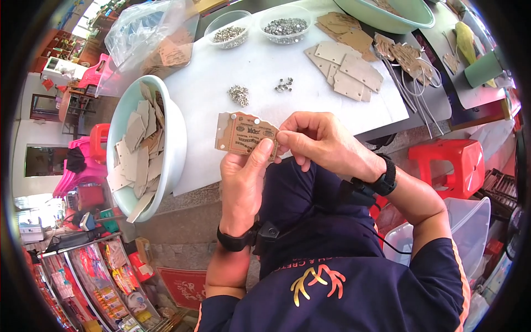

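Note:
A brown printed card [243,134] with a wavy upper edge is held up over the near edge of the white tabletop. Small round metal studs show along its top. My left hand [243,185] grips it from below, thumb pressed on the printed face. At its right edge, the thumb and fingers of my right hand [326,143] pinch together against the card; whether a small part lies between those fingertips is hidden. Beyond the card lie a little pile of silvery metal pieces [239,95] and a smaller group of darker studs [284,84].
A pale blue basin [178,138] of grey-beige cards stands left. Two clear bowls [228,37] [285,32] of metal parts sit at the back. Stacked beige cards [359,77] lie back right, near a green basin [387,23]. A red stool [448,163] stands right.

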Tool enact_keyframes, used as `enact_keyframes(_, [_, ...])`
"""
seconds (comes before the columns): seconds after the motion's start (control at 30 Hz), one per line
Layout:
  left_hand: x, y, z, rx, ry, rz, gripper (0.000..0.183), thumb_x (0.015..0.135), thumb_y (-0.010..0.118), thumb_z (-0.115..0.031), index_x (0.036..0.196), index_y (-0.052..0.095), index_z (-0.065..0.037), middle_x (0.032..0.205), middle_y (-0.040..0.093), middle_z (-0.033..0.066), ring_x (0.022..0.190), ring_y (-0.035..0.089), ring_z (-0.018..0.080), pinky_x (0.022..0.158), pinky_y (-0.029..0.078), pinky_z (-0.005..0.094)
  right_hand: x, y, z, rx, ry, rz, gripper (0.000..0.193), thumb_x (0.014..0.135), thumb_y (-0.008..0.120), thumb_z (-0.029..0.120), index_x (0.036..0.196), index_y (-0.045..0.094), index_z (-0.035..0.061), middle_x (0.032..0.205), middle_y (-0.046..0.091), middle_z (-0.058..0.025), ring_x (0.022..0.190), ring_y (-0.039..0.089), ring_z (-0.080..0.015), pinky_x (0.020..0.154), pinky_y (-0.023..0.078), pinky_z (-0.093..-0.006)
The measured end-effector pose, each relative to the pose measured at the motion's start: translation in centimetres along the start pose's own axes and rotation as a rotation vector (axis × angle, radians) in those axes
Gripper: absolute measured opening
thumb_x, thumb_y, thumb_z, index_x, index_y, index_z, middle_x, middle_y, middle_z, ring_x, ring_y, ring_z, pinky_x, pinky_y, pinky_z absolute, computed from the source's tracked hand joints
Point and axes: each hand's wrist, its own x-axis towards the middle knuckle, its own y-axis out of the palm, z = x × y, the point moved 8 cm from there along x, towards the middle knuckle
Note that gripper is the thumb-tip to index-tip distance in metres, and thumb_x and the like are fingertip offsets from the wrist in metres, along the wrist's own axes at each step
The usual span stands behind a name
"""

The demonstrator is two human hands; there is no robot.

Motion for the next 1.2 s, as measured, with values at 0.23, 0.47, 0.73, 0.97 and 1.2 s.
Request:
enact_keyframes(0.23, [-0.4,-1.9,-0.3,0.130,0.061,-0.094,0.025,0.094,0.064,-0.008,0.118,0.059,-0.004,0.102,0.067,0.0050,0.086,0.062,0.0133,0.074,0.049,0.0284,0.9,0.6,0.1,-0.088,0.009,0.011,0.022,0.097,0.061,0.021,0.095,0.063,-0.0005,0.078,0.065,0.0000,0.063,0.055,-0.0027,0.055,0.047,-0.0198])
enact_keyframes(0.47, [-0.4,-2.7,-0.6,0.107,0.034,-0.126,0.019,0.095,0.063,-0.011,0.110,0.062,-0.001,0.099,0.068,0.0069,0.085,0.065,0.0144,0.072,0.051,0.0264,1.7,0.9,2.6,-0.484,-0.273,-0.053,0.017,0.090,0.068,0.015,0.085,0.064,-0.0013,0.068,0.061,-0.0020,0.060,0.054,-0.0055,0.052,0.044,-0.0240])
enact_keyframes(0.73, [0.3,-2.9,-0.6,0.093,-0.051,-0.120,0.019,0.097,0.059,-0.013,0.112,0.060,-0.001,0.098,0.065,0.0064,0.085,0.063,0.0164,0.068,0.050,0.0277,3.7,-1.7,3.9,-0.706,-0.219,-0.007,0.019,0.087,0.069,0.019,0.091,0.068,0.0004,0.075,0.068,-0.0124,0.067,0.066,-0.0195,0.063,0.052,-0.0320])
enact_keyframes(0.97, [0.7,-2.8,-0.3,0.023,-0.101,-0.101,0.018,0.097,0.057,-0.013,0.111,0.060,-0.002,0.099,0.065,0.0065,0.087,0.064,0.0171,0.064,0.051,0.0272,6.4,-6.7,7.2,-1.104,-0.285,-0.199,0.016,0.084,0.066,0.015,0.089,0.068,0.0006,0.079,0.069,-0.0140,0.073,0.067,-0.0284,0.068,0.052,-0.0352])
enact_keyframes(1.2, [0.8,-2.8,-0.5,0.031,-0.099,-0.064,0.019,0.097,0.056,-0.013,0.112,0.061,-0.002,0.102,0.065,0.0063,0.089,0.064,0.0174,0.064,0.051,0.0270,10.0,-5.4,5.7,-1.329,-0.315,-0.129,0.020,0.083,0.063,0.019,0.087,0.068,0.0003,0.079,0.067,-0.0159,0.076,0.065,-0.0326,0.070,0.051,-0.0405])
